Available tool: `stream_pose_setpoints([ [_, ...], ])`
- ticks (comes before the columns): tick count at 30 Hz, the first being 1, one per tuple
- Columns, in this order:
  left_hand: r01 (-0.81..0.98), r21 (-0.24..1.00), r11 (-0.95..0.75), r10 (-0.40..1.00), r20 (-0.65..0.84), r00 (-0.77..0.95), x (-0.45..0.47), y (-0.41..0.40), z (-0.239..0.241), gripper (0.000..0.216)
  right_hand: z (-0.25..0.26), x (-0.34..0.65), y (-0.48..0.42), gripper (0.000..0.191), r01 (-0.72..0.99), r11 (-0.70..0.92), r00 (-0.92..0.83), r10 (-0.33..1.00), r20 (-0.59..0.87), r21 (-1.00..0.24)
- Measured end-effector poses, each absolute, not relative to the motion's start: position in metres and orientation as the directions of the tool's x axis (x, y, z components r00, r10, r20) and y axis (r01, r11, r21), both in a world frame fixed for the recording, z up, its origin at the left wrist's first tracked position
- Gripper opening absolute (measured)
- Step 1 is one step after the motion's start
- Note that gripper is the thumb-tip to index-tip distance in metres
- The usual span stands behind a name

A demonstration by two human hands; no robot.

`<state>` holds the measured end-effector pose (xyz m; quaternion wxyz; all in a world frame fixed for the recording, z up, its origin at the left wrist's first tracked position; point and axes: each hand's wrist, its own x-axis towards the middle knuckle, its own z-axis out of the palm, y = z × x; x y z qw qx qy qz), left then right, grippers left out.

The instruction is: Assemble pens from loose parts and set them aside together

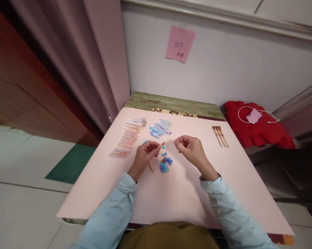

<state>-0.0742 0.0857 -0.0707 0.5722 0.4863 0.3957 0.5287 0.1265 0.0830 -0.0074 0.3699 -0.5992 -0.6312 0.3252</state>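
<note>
My left hand [147,154] is closed in a pinch on a small tan pen part with a brown end [163,143]. My right hand [188,147], level with it to the right, has its thumb and fingers pressed together; whatever they hold is too small to make out. Between and below the hands lie small blue and teal pieces [164,167], with a brown piece [163,160] among them. A tan stick-like barrel [151,166] shows partly from under my left hand. Beyond the hands are light-blue pen barrels [159,128]. Several assembled brown-topped pens [220,136] lie together at the right.
At the left of the pink-covered table [93,193] are rows of clear and pinkish pen parts [128,139] and white sticks [136,121]. A red cloth [259,129] with a white cable sits beyond the right edge. A pink note [180,44] is stuck to the wall behind.
</note>
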Motion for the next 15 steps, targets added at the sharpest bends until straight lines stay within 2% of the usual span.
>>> stream_pose_setpoints([
  [2,-0.221,0.975,-0.033,0.986,0.068,0.153,-0.072,0.085,-0.073,0.020,0.007,0.128,0.078,0.017,0.382,0.003,-0.064,0.998,-0.024,-0.924],
  [4,-0.212,0.976,-0.039,0.984,0.074,0.161,-0.071,0.084,-0.075,0.020,0.013,0.127,0.076,0.016,0.325,-0.067,-0.104,0.989,-0.106,-0.943],
  [8,-0.194,0.979,-0.068,0.984,0.098,0.150,-0.071,0.083,-0.075,0.020,0.009,0.125,0.075,0.015,0.355,-0.148,-0.088,0.978,-0.191,-0.923],
  [15,-0.152,0.982,-0.115,0.977,0.140,0.163,-0.072,0.081,-0.074,0.020,0.000,0.129,0.076,0.012,0.467,-0.132,-0.104,0.974,-0.202,-0.875],
])
